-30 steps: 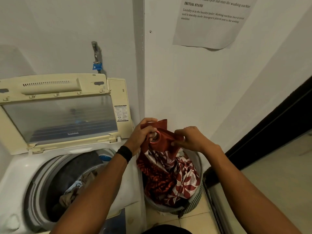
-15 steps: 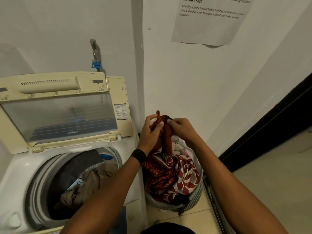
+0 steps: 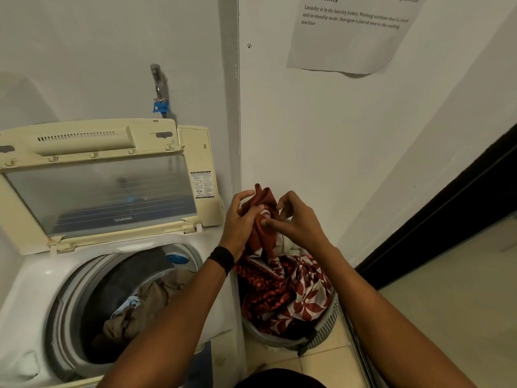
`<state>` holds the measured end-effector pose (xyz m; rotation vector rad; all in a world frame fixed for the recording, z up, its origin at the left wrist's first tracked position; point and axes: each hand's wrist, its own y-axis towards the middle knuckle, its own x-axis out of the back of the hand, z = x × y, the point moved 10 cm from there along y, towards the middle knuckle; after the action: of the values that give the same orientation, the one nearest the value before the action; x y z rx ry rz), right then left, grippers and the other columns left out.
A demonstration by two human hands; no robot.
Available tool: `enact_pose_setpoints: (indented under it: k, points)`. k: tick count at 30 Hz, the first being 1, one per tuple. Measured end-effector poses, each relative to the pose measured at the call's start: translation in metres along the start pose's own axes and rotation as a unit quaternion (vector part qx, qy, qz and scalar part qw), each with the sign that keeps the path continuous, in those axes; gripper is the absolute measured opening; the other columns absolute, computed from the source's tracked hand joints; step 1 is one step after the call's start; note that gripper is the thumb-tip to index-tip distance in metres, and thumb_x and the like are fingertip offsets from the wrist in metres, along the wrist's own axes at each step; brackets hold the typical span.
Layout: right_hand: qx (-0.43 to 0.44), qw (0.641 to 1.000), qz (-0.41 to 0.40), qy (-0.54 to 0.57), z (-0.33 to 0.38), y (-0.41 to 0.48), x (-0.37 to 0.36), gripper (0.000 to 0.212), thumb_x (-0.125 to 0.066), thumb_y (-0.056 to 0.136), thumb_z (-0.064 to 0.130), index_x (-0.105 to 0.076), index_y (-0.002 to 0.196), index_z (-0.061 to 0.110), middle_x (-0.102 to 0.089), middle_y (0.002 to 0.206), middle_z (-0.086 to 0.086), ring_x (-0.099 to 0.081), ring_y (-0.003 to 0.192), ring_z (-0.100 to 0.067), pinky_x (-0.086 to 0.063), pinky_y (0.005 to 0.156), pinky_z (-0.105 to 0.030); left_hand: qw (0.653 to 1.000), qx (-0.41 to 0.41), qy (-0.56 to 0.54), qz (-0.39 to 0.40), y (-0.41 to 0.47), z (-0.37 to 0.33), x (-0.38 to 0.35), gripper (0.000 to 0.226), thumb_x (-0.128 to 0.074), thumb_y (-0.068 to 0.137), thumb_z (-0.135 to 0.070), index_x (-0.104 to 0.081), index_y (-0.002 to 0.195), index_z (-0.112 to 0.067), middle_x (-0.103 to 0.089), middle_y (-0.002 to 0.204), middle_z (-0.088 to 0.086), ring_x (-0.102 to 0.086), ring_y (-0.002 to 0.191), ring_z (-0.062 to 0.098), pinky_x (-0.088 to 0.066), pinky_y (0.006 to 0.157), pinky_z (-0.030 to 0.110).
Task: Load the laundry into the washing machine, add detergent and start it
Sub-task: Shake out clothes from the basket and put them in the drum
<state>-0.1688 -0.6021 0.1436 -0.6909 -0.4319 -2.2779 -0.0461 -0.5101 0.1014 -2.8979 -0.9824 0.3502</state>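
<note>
Both our left grip point(image 3: 241, 219) and right grip point(image 3: 298, 224) pinched the red cloth point(image 3: 263, 196) over the basket point(image 3: 326, 330); bunching it for the washer point(image 3: 39, 278) seemed wise.

A rust-red cloth point(image 3: 261, 219), bunched and upright, hangs above the patterned laundry point(image 3: 285, 298) heaped in the basket point(image 3: 324, 336).

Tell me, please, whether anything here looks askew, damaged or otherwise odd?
Nothing looks spilled or broken. The white paper notice has its lower edge curling away from the wall, casting a shadow beneath. The washing machine's raised plastic lid is yellowed against its white body.
</note>
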Motion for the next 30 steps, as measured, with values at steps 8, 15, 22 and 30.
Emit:
enact_pose_setpoints:
  k: [8,15,22,30]
  points:
    - [-0.004,0.960,0.207,-0.189,-0.055,-0.005,-0.034,0.044,-0.060,0.086,0.059,-0.054,0.128,0.049,-0.063,0.123,0.010,-0.048,0.110,-0.009,-0.050,0.095,-0.036,0.998,-0.004,-0.016,0.058,0.011,-0.027,0.012,0.038,-0.064,0.094,-0.011,-0.061,0.130,-0.021,-0.072,0.115,0.016,-0.071,0.095,0.031,-0.061,0.074,0.036]
    - [0.055,0.967,0.210,-0.136,-0.020,-0.014,-0.015,0.013,-0.060,0.101,0.031,-0.063,0.113,0.027,-0.066,0.109,0.017,-0.064,0.099,-0.007,-0.056,0.092,-0.043,0.996,-0.028,0.078,0.033,0.020,-0.041,0.031,0.028,-0.064,0.100,-0.012,-0.061,0.128,-0.015,-0.071,0.111,-0.001,-0.069,0.100,0.016,-0.059,0.080,0.025]
    - [0.123,0.932,0.323,-0.111,0.074,-0.025,-0.011,0.018,-0.056,0.104,0.022,-0.065,0.116,0.031,-0.060,0.121,0.015,-0.060,0.110,-0.007,-0.056,0.091,-0.026,0.989,0.032,0.112,0.095,0.023,-0.023,0.022,0.046,-0.057,0.096,-0.053,-0.063,0.128,-0.021,-0.070,0.121,0.008,-0.068,0.113,0.028,-0.055,0.098,0.038]
    - [0.115,0.951,0.201,-0.204,0.065,0.001,-0.014,0.015,-0.052,0.105,0.024,-0.062,0.116,0.021,-0.056,0.111,0.013,-0.053,0.099,-0.010,-0.050,0.091,-0.034,0.988,0.082,0.032,0.129,0.013,-0.002,0.001,0.051,-0.070,0.092,-0.047,-0.062,0.132,-0.017,-0.068,0.128,0.016,-0.066,0.119,0.038,-0.056,0.100,0.047]
